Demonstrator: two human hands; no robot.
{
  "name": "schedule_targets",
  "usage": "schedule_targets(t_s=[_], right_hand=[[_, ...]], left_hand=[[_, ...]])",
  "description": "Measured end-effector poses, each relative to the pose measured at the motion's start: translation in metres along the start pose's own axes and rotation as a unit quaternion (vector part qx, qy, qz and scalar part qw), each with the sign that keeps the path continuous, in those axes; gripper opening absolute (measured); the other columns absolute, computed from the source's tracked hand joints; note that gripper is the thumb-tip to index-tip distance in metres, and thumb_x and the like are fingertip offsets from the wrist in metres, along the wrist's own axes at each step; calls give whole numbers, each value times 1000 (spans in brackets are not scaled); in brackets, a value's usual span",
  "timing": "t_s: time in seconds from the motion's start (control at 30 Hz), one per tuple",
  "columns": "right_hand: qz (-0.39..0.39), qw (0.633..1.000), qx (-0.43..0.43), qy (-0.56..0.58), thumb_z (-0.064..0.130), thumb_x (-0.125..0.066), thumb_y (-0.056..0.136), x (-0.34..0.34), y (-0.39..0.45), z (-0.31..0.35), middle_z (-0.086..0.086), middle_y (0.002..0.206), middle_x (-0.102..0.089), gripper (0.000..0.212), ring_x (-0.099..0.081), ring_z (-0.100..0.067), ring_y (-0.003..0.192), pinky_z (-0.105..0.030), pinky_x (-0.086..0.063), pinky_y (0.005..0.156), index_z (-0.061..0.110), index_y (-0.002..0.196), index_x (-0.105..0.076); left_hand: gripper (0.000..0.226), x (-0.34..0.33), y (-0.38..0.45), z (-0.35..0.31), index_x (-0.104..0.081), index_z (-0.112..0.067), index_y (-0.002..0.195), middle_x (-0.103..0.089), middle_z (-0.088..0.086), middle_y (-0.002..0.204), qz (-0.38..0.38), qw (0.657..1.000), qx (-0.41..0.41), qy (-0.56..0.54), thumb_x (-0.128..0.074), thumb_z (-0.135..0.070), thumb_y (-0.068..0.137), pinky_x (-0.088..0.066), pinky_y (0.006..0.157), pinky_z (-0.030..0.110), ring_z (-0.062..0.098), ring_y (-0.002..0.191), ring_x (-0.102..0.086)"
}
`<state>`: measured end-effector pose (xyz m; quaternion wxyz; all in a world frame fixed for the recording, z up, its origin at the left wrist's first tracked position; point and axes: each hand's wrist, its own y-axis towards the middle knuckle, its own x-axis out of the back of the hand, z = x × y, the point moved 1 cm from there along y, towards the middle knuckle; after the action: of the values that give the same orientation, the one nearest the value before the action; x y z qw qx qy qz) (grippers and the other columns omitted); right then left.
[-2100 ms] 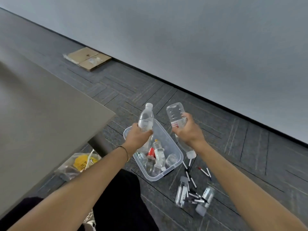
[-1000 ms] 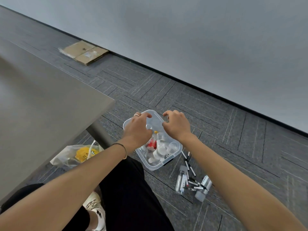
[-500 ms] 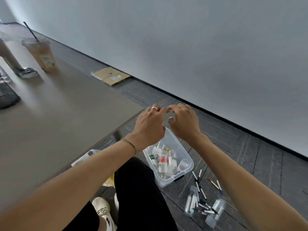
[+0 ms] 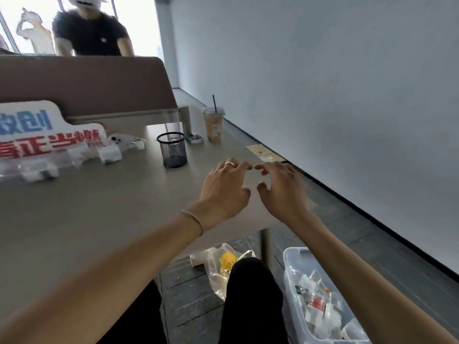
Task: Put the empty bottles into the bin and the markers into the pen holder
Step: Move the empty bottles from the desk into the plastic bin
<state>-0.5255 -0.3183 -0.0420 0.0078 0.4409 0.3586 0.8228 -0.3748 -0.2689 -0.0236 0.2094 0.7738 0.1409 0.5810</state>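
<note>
— Both hands, which gripped bottles over the bin two seconds back, have lifted clear and now hover empty above the counter point(image 4: 104, 207); the view has swung up from the floor with them.

— How do they sit?

— Left hand point(image 4: 223, 192) and right hand point(image 4: 280, 189) are side by side, palms down, fingers spread and loosely curled, fingertips nearly meeting. Neither holds anything. A ring shows on the left hand, a thin bracelet point(image 4: 192, 219) at its wrist. Both forearms reach forward from the bottom corners.

— And the bin?

— Clear plastic bin point(image 4: 293, 274) on the floor at lower right, cut off by the bottom edge and partly covered by the right forearm. Bottles point(image 4: 315, 304) lie jumbled inside; their number is hard to make out.

— The pen holder?

— Black mesh pen holder point(image 4: 172, 149) stands upright on the counter, well ahead of the left hand. Its contents cannot be made out. The markers are out of view.

— Anything else?

— An iced drink cup point(image 4: 213, 125) with a straw stands beyond it, and a blurred sign point(image 4: 47, 130) is cut off at the left edge.
</note>
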Motion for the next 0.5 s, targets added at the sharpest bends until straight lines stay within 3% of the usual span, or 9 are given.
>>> schedule_targets(t_s=[0.23,0.5], right_hand=[[39,994,90,49,15,-64,88,-55,41,96,0,115,-71,40,-58,-25,111,-39,-47,90,21,127,-67],[75,974,175,119,12,-66,82,-116,75,197,0,110,-71,41,-59,-25,111,-39,-50,91,22,122,-69]], left_hand=[[50,61,-29,102,-52,-25,138,-54,1,132,-20,991,114,61,-58,-25,88,-43,84,34,24,121,-53],[52,122,-70,199,-50,-25,139,-58,1,127,-48,970,223,82,-60,-23,87,-44,87,34,23,118,-54]])
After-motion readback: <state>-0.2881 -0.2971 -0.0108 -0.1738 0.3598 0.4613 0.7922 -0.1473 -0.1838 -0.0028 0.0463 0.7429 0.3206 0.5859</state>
